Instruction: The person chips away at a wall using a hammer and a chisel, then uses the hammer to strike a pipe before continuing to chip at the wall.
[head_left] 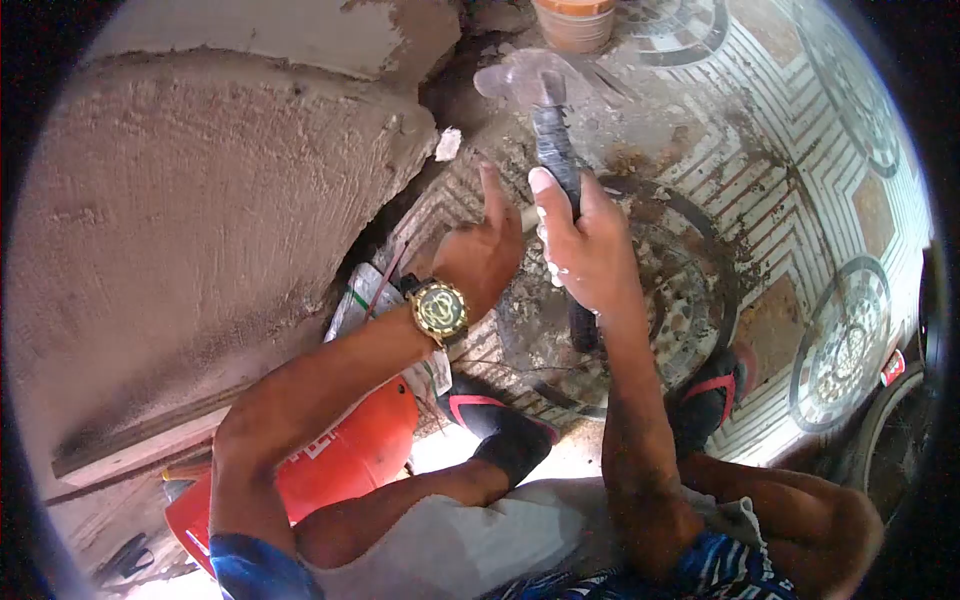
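Right hand [590, 250] clamped around dark trowel handle [560, 150], blade [525, 75] far, beside rough plastered wall [200, 200]. Left hand [485, 255] open, empty, fingers apart. Best to keep wrist firm, blade flat, pressing mortar into gap with even strokes.

I count two hands: left hand [485, 255], right hand [590, 250]. One hammer [553, 130], at twelve o'clock. One wristwatch [440, 310]. Two sandals [505, 425]. One red container [340, 465], at seven o'clock. One bucket [573, 22], at twelve o'clock.
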